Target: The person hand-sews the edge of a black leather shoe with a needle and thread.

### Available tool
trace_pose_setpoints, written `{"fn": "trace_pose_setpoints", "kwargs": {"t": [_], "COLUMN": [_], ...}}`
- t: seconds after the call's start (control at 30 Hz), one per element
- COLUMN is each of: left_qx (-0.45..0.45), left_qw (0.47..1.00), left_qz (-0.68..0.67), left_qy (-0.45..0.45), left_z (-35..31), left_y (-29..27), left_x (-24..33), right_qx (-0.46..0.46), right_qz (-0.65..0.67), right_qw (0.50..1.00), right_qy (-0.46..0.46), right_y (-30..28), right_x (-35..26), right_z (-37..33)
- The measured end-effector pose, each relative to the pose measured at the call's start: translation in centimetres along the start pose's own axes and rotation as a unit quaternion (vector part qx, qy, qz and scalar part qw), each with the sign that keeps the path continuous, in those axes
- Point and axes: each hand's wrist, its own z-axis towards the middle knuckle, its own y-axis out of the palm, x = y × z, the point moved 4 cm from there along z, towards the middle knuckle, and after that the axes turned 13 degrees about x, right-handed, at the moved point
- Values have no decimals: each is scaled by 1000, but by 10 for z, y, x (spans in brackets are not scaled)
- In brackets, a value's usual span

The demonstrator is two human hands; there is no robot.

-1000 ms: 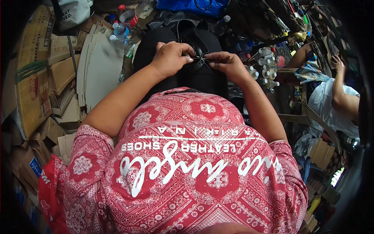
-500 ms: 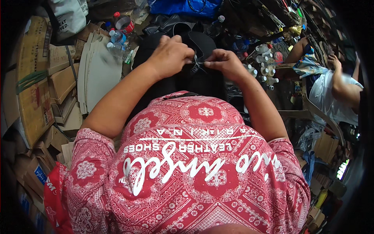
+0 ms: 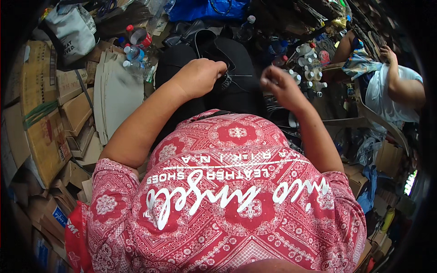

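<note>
Between my knees lies a black shoe upper [image 3: 205, 42] with a curved, light-edged opening, resting on my dark trousers. My left hand [image 3: 195, 78] is closed on its near edge, the fingertips pinched. Beside those fingertips, dark looped cord [image 3: 226, 83] bunches up. A thin, pale straight strand [image 3: 241, 75], needle or thread, sticks out to the right over the black cloth; I cannot tell which. Apart from it, farther right, hangs my right hand [image 3: 281, 86], its fingers curled and blurred. Whether it holds anything does not show.
Cardboard pieces [image 3: 43, 113] and a pale curved sheet [image 3: 119, 95] stack up on the left. Plastic bottles [image 3: 309, 68] crowd the right, with more bottles [image 3: 134, 52] at the upper left. A person in a white shirt [image 3: 387, 91] sits at the far right.
My right hand has come away from the left, moving right and slightly down. The pale strand now lies exposed between them. My left hand keeps its grip, a little lower in view.
</note>
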Motion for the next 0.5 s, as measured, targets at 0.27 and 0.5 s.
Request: {"fn": "trace_pose_setpoints", "kwargs": {"t": [0.27, 0.5], "left_qx": [-21, -37], "left_qw": [996, 991], "left_qz": [63, 81], "left_qy": [64, 95], "left_z": [6, 1], "left_y": [-2, -6], "left_x": [8, 1], "right_qx": [136, -57], "right_qz": [-341, -422], "right_qw": [908, 842], "right_qy": [-202, -330], "right_y": [-12, 44], "right_x": [6, -50], "right_z": [59, 24]}}
